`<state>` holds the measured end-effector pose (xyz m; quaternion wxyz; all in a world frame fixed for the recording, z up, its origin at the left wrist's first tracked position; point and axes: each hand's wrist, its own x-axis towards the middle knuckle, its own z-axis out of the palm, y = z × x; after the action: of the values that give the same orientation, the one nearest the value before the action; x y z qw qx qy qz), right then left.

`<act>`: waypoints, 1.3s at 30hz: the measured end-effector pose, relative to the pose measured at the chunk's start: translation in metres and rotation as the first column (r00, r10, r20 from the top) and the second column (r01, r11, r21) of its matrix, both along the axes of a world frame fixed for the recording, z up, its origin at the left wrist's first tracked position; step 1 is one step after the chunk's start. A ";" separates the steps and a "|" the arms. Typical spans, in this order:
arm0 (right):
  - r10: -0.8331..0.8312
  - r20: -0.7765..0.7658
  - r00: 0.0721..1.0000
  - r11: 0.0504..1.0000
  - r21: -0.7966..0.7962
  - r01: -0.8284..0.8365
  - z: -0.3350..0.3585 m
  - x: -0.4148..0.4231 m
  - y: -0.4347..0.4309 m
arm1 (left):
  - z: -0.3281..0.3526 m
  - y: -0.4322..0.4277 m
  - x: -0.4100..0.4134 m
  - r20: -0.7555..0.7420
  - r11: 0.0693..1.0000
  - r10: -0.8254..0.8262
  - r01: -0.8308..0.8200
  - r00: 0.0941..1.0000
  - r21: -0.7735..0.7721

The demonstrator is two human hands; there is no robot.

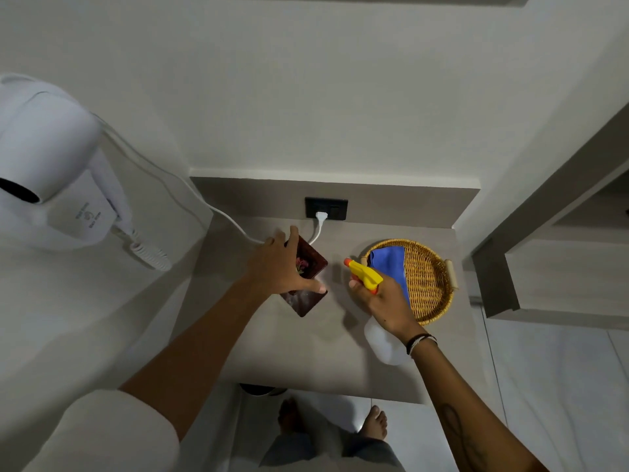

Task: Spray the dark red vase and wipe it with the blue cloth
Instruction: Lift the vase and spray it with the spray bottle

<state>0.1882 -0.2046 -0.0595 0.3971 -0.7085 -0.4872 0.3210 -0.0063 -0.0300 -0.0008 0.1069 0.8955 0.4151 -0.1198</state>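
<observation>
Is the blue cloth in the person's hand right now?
No, the blue cloth lies in the wicker basket, while the right hand holds the spray bottle and the left hand grips the dark red vase.

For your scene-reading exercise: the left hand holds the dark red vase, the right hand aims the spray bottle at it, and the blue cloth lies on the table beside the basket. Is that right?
Not quite. The head view shows the blue cloth lying inside the basket, not beside it. The rest stands: the left hand holds the vase, and the right hand aims the spray bottle at it.

White walls (306, 97), grey counter (306, 352), black wall socket (335, 207), pale tiled floor (544, 386)
</observation>
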 end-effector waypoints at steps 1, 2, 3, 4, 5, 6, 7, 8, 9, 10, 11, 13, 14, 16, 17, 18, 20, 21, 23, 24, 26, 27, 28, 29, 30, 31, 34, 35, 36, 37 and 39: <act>-0.006 0.001 1.000 1.000 -0.001 0.006 0.000 0.001 -0.002 | 0.001 0.002 -0.002 0.005 0.998 -0.057 0.057 0.998 -0.005; -0.009 0.003 1.000 1.000 -0.004 0.009 -0.001 0.001 -0.002 | 0.001 0.005 -0.005 0.008 0.988 -0.153 0.153 0.988 0.017; -0.010 0.002 1.000 1.000 -0.007 0.010 -0.001 0.002 -0.004 | 0.000 0.008 -0.008 -0.010 0.961 -0.271 0.271 0.963 0.054; -0.009 -0.002 1.000 1.000 -0.010 0.009 -0.001 0.002 -0.005 | -0.001 0.011 -0.010 -0.047 0.923 -0.375 0.378 0.926 0.079; -0.008 -0.007 1.000 1.000 -0.014 0.008 -0.002 0.001 -0.006 | -0.002 0.012 -0.011 -0.076 0.891 -0.443 0.448 0.893 0.076; -0.007 -0.010 1.000 1.000 -0.020 0.006 -0.002 0.001 -0.007 | -0.003 0.013 -0.012 -0.084 0.872 -0.480 0.486 0.873 0.062; -0.005 -0.009 1.000 1.000 -0.025 0.005 -0.002 0.000 -0.008 | -0.003 0.013 -0.011 -0.069 0.864 -0.498 0.501 0.865 0.051; 0.001 -0.006 1.000 1.000 -0.028 -0.001 -0.002 -0.001 -0.008 | -0.003 0.012 -0.011 -0.039 0.864 -0.500 0.502 0.865 0.045; 0.012 -0.004 1.000 1.000 -0.028 -0.012 -0.001 -0.002 -0.008 | -0.003 0.011 -0.012 0.000 0.869 -0.493 0.492 0.870 0.047; 0.023 -0.004 1.000 0.999 -0.025 -0.023 -0.001 -0.004 -0.008 | -0.002 0.011 -0.013 0.044 0.879 -0.476 0.474 0.878 0.055; 0.032 -0.007 0.999 0.999 -0.021 -0.033 0.000 -0.005 -0.007 | -0.003 0.011 -0.016 0.088 0.893 -0.450 0.446 0.889 0.063; 0.045 -0.019 0.999 0.999 -0.015 -0.046 0.003 -0.008 -0.005 | -0.004 0.011 -0.023 0.165 0.931 -0.365 0.359 0.916 0.065; 0.054 -0.023 0.998 0.998 -0.014 -0.055 0.004 -0.009 -0.003 | -0.005 0.011 -0.028 0.203 0.950 -0.311 0.305 0.928 0.061; 0.090 -0.013 0.996 0.996 -0.009 -0.090 0.007 -0.013 0.000 | -0.006 0.013 -0.038 0.275 0.983 -0.181 0.182 0.944 0.022; 0.112 -0.008 0.994 0.994 -0.004 -0.112 0.008 -0.014 0.001 | -0.007 0.013 -0.043 0.295 0.992 -0.118 0.126 0.948 -0.010; 0.134 -0.008 0.991 0.991 -0.001 -0.134 0.009 -0.016 0.003 | -0.007 0.014 -0.047 0.306 0.996 -0.064 0.080 0.950 -0.039; 0.170 -0.024 0.985 0.985 -0.004 -0.170 0.010 -0.019 0.007 | -0.009 0.016 -0.055 0.329 0.995 0.023 0.010 0.944 -0.098; 0.189 -0.026 0.982 0.982 -0.003 -0.189 0.010 -0.020 0.009 | -0.010 0.016 -0.058 0.342 0.992 0.056 -0.013 0.938 -0.127; 0.225 -0.013 0.974 0.974 0.001 -0.225 0.010 -0.023 0.012 | -0.011 0.015 -0.063 0.364 0.986 0.098 -0.040 0.926 -0.163; 0.240 -0.012 0.971 0.971 0.005 -0.240 0.010 -0.026 0.015 | -0.011 0.014 -0.066 0.371 0.984 0.110 -0.048 0.922 -0.171; 0.259 -0.008 0.966 0.966 0.008 -0.259 0.009 -0.028 0.019 | -0.011 0.012 -0.067 0.376 0.981 0.126 -0.058 0.918 -0.186; 0.266 -0.005 0.964 0.964 0.009 -0.266 0.009 -0.029 0.021 | -0.011 0.012 -0.067 0.374 0.979 0.129 -0.059 0.918 -0.193; 0.269 -0.006 0.963 0.963 0.012 -0.269 0.009 -0.030 0.023 | -0.011 0.012 -0.068 0.372 0.979 0.126 -0.056 0.920 -0.195; 0.271 -0.010 0.962 0.962 0.015 -0.271 0.009 -0.031 0.025 | -0.011 0.012 -0.068 0.366 0.980 0.114 -0.045 0.923 -0.192; 0.271 -0.015 0.962 0.962 0.017 -0.271 0.010 -0.032 0.027 | -0.011 0.012 -0.067 0.360 0.982 0.098 -0.032 0.928 -0.186; 0.269 -0.018 0.963 0.963 0.018 -0.269 0.010 -0.032 0.029 | -0.011 0.012 -0.066 0.355 0.984 0.084 -0.021 0.931 -0.178; 0.252 -0.013 0.968 0.968 0.017 -0.252 0.010 -0.033 0.031 | -0.011 0.011 -0.063 0.340 0.987 0.057 -0.002 0.939 -0.160; 0.246 -0.014 0.969 0.969 0.014 -0.246 0.009 -0.033 0.031 | -0.011 0.011 -0.062 0.336 0.988 0.049 0.003 0.941 -0.153; 0.243 -0.010 0.970 0.970 0.013 -0.243 0.008 -0.033 0.030 | -0.011 0.010 -0.061 0.333 0.989 0.041 0.009 0.942 -0.147; 0.241 -0.001 0.970 0.970 0.013 -0.241 0.008 -0.033 0.030 | -0.011 0.010 -0.061 0.330 0.990 0.031 0.017 0.943 -0.143; 0.241 0.013 0.970 0.970 0.010 -0.241 0.007 -0.033 0.029 | -0.011 0.011 -0.059 0.323 0.991 0.011 0.032 0.946 -0.129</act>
<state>0.1554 -0.1760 -0.0528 0.3565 -0.6436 -0.5738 0.3597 -0.0657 -0.0194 -0.0119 0.2320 0.8962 0.3783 0.0005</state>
